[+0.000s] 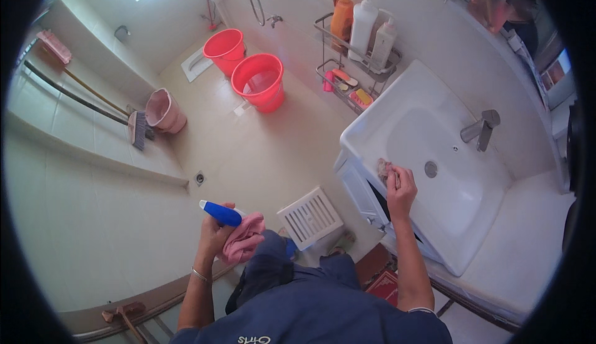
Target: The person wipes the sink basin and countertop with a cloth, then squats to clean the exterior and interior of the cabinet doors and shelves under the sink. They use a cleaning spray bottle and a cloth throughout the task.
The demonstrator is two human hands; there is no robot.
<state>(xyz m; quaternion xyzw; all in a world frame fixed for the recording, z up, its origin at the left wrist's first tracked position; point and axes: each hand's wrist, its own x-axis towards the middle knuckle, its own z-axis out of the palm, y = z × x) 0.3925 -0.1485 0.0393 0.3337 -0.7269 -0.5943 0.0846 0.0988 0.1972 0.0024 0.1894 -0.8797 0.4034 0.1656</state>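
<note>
My left hand (215,233) grips a spray bottle with a blue trigger head (222,213) and a folded pink cloth (244,240). The bottle's body is mostly hidden behind the hand and the cloth. My right hand (402,191) pinches a small crumpled scrubbing pad (383,169) between thumb and fingers. That pad is at the front rim of the white washbasin (409,111); whether it touches the surface I cannot tell. Deeper in the basin are a round metal drain (430,169) and a chrome faucet (482,130) mounted behind it.
A white slatted stool (311,218) stands before my legs. Two red buckets (258,83) sit farther off, near a squat toilet (195,65). A wire rack (321,27) holds pump bottles and soaps. Below the basin, a cabinet door (356,181) shows a dark gap. A broom (138,130) leans left.
</note>
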